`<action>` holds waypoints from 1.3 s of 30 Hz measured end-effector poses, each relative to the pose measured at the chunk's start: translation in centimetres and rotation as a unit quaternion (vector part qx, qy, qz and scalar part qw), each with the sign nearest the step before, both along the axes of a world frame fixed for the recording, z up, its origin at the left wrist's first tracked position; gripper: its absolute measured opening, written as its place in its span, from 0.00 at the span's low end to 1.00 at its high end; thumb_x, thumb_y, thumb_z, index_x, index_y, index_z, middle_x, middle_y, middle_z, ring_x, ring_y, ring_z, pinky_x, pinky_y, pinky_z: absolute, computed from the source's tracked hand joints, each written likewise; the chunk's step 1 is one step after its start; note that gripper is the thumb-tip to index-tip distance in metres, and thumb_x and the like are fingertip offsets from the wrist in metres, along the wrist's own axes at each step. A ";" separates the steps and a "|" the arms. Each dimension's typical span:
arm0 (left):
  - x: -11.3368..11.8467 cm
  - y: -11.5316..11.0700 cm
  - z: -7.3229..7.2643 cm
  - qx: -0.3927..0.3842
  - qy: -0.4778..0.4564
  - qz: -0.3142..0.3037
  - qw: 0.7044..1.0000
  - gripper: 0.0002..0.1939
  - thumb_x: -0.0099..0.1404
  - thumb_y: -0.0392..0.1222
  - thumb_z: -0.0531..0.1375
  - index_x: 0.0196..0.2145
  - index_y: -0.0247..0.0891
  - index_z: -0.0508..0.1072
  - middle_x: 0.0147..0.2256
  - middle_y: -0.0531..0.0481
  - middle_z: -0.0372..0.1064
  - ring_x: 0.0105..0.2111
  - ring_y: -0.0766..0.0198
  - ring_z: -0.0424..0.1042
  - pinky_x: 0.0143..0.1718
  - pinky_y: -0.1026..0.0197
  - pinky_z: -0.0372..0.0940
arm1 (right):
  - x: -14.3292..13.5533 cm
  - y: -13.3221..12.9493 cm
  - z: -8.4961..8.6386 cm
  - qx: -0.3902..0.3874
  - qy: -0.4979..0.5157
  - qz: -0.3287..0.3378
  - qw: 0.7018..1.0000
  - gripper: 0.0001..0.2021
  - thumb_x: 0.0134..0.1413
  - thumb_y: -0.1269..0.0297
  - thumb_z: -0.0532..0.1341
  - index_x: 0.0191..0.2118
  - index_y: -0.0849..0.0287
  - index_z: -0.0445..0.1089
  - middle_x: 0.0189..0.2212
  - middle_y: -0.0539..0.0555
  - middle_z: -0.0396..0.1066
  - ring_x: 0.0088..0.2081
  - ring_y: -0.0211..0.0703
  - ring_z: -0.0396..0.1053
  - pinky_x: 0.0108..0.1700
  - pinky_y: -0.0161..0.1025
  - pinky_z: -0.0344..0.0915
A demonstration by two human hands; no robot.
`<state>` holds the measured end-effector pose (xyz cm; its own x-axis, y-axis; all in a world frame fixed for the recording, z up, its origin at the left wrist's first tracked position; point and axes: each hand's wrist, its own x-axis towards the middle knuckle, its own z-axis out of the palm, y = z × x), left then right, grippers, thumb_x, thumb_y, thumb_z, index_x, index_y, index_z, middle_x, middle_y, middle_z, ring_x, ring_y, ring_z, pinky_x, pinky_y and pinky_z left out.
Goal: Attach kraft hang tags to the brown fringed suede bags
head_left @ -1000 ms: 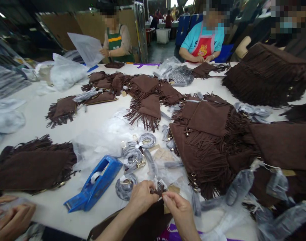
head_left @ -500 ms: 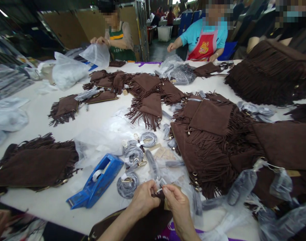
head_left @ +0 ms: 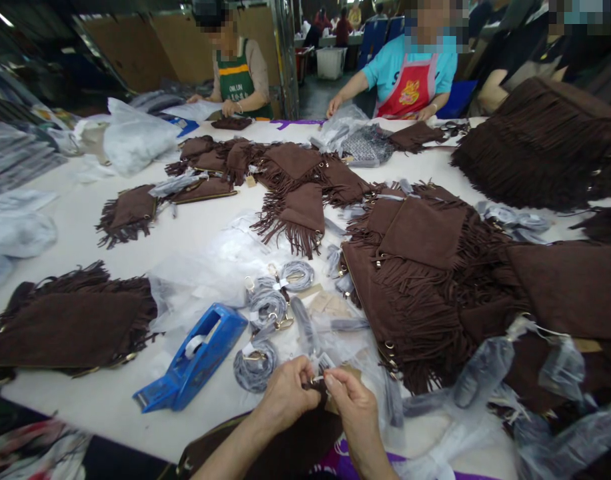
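Note:
My left hand and my right hand are close together at the near edge of the table. Both are closed in a pinch around a short white strip, perhaps a tag cord; its ends are hidden by the fingers. Below them lies a dark brown bag with a zipped edge, partly covered by my forearms. A brown card tag shows beside the right fingers. Left of my hands is a coiled strap in grey wrapping.
A blue tape dispenser stands to the left, with a fringed brown bag beyond it. Fringed bags pile up on the right, near plastic-wrapped pieces. Two co-workers sit across the white table.
My hands keep their pinch with hardly any movement. The co-worker in the green apron has lowered a clear plastic bag to the table. Another person's hand at lower left has left view.

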<state>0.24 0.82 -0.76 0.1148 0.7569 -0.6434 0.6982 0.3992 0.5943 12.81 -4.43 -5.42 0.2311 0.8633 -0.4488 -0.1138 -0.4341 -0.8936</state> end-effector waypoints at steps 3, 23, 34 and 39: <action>0.1 0.1 0.0 -0.004 -0.004 0.007 1.000 0.07 0.42 0.35 0.59 0.22 0.39 0.62 0.17 0.61 0.56 0.20 0.69 0.57 0.23 0.65 0.49 | 0.0 0.0 0.1 0.014 -0.013 0.019 1.000 0.20 0.43 0.47 0.62 0.30 0.62 0.75 0.20 0.52 0.69 0.21 0.37 0.61 0.23 0.33 0.59; -0.8 0.8 -0.4 -0.094 -0.140 0.120 0.978 0.04 0.40 0.37 0.53 0.17 0.35 0.66 0.15 0.57 0.59 0.20 0.69 0.56 0.23 0.65 0.50 | -0.5 -0.4 0.1 0.019 -0.052 0.076 0.996 0.17 0.45 0.49 0.60 0.27 0.59 0.75 0.21 0.50 0.70 0.25 0.39 0.64 0.30 0.34 0.61; -0.6 2.0 -0.5 -0.139 -0.121 0.120 0.975 0.02 0.35 0.32 0.54 0.11 0.35 0.64 0.09 0.58 0.53 0.15 0.72 0.51 0.19 0.65 0.43 | -0.7 -0.8 -0.1 0.032 -0.038 0.058 0.997 0.15 0.46 0.51 0.61 0.27 0.58 0.75 0.23 0.50 0.71 0.27 0.41 0.65 0.32 0.35 0.62; -0.8 2.3 0.2 -0.145 -0.129 0.079 0.978 0.02 0.36 0.34 0.55 0.11 0.35 0.63 0.10 0.58 0.53 0.15 0.71 0.50 0.19 0.65 0.43 | -0.3 -0.8 0.0 0.032 -0.047 0.086 0.995 0.17 0.47 0.49 0.60 0.28 0.59 0.74 0.20 0.50 0.68 0.24 0.39 0.63 0.28 0.34 0.60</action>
